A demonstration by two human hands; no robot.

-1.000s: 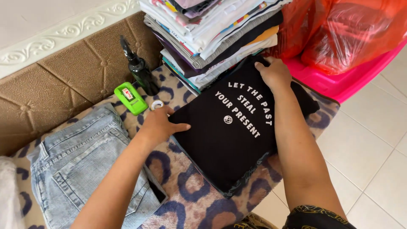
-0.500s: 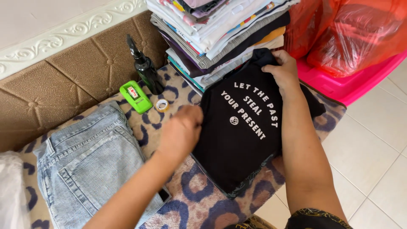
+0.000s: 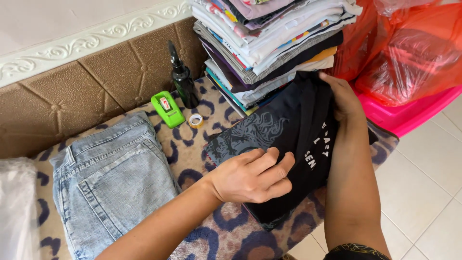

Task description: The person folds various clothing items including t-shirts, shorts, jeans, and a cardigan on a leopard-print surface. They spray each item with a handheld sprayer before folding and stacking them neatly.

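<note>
My left hand (image 3: 252,175) pinches a folded edge of the black shirt (image 3: 288,144), which lies on the spotted cloth (image 3: 211,231) in front of me; my right hand (image 3: 344,98) grips its far edge at 1 o'clock. It looks light, soft and floppy, so I judge the edges and corners the best hold. The clothes stack (image 3: 269,43) touches it at 12 o'clock, crowding that side. Jeans (image 3: 110,178) lie at 9 o'clock; bottle (image 3: 183,79), green tape dispenser (image 3: 167,109) and tape roll (image 3: 195,120) at 11.

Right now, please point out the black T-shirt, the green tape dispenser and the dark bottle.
black T-shirt (image 3: 288,125): head view, folded-over back.
green tape dispenser (image 3: 167,109): head view, top face.
dark bottle (image 3: 185,86): head view, body.
</note>
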